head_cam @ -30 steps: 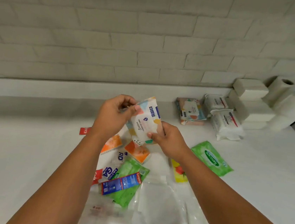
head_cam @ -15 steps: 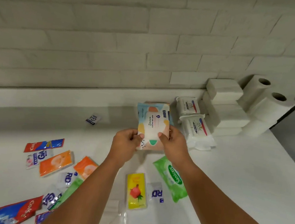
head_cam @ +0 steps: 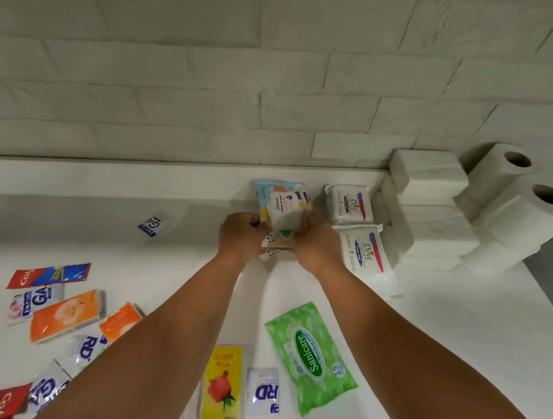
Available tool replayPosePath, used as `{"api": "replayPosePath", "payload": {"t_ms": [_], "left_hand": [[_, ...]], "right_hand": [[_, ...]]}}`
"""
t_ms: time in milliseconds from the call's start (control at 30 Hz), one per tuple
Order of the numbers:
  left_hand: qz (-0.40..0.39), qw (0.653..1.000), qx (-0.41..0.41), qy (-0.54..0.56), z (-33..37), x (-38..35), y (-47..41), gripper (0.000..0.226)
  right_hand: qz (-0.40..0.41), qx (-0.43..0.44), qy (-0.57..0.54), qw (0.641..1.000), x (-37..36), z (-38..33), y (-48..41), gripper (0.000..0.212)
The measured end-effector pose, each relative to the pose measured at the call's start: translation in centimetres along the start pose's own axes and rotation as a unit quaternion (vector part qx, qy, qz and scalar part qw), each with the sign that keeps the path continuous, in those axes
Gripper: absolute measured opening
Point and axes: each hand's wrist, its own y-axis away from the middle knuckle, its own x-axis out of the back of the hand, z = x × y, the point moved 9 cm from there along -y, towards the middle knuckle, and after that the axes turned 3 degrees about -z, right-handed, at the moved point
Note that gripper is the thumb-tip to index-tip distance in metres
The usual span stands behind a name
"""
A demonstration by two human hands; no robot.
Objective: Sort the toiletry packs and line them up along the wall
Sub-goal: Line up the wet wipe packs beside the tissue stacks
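Both my hands hold a pastel-patterned wipes pack [head_cam: 283, 210] near the wall ledge. My left hand [head_cam: 243, 231] grips its left edge and my right hand [head_cam: 316, 245] its right edge. A matching pack [head_cam: 270, 188] lies just behind it against the wall. To the right stand two white Dove packs [head_cam: 350, 204] [head_cam: 365, 250], then stacked white tissue packs [head_cam: 427, 178]. Loose on the white counter: a green Sanicare pack [head_cam: 310, 358], a yellow rose pack [head_cam: 223, 384], orange packs [head_cam: 64, 316], small sachets [head_cam: 263, 392] and red toothpaste sachets [head_cam: 49, 274].
Two toilet rolls [head_cam: 524, 199] sit in the back right corner by the counter's right edge. A lone blue-white sachet [head_cam: 152, 224] lies near the ledge left of my hands. The brick wall [head_cam: 214, 81] runs along the back.
Both hands carried the patterned pack away from me toward the wall, down beside the matching pack. The view turned right and closer to the wall.
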Motion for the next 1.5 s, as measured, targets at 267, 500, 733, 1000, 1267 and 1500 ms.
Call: {"api": "replayPosePath", "payload": {"t_ms": [267, 500, 733, 1000, 1267, 1500], "left_hand": [[-0.011, 0.999, 0.004, -0.039, -1.2, -1.2, -1.0, 0.028], [-0.021, 0.993, -0.013, -0.119, -0.1, -2.5, -0.6, 0.029], [-0.068, 0.991, -0.008, -0.114, -0.5, -3.0, -0.4, 0.030], [-0.025, 0.990, -0.053, -0.126, 1.1, -0.4, 4.6, 0.025], [-0.106, 0.974, -0.095, -0.175, -1.2, -1.8, 11.2, 0.052], [-0.200, 0.910, -0.112, -0.346, -3.9, -5.3, 14.1, 0.066]], "right_hand": [[-0.012, -0.007, -0.037, 0.999, -0.8, 0.8, 0.0, 0.049], [-0.031, -0.011, -0.037, 0.999, -0.7, 0.9, 0.0, 0.050], [-0.055, -0.005, -0.068, 0.996, -1.0, 1.1, 0.2, 0.048], [0.057, 0.056, -0.066, 0.995, 2.1, -0.1, 6.3, 0.075], [0.037, -0.013, -0.099, 0.994, 2.7, 4.1, 14.6, 0.039], [-0.032, -0.053, 0.046, 0.997, 0.6, 7.8, 19.0, 0.069]]}}
